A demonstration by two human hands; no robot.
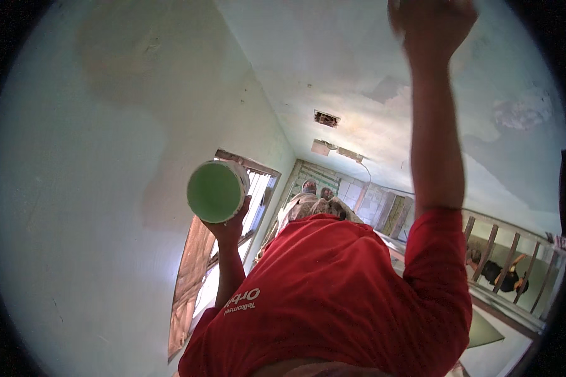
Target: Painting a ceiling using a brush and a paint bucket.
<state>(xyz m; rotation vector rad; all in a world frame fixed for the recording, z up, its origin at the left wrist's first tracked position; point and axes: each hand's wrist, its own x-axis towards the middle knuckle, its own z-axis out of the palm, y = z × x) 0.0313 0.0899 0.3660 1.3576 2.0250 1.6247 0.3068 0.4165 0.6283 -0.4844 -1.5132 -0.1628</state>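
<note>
My left hand grips a round white bucket from below and the side, holding it up near the left wall. Pale green fills the view into its mouth and looks like paint. My right hand is raised high against the pale wall, its fingers curled and smeared by motion. The top edge of the picture cuts it off, so whatever it holds cannot be made out. Darker, uneven patches mark the painted wall on the left.
A window with a wooden frame and bars lies beyond the bucket. An open wall box and pale plates sit in the wall. To the right, another person in dark clothes is seen through a wooden railing.
</note>
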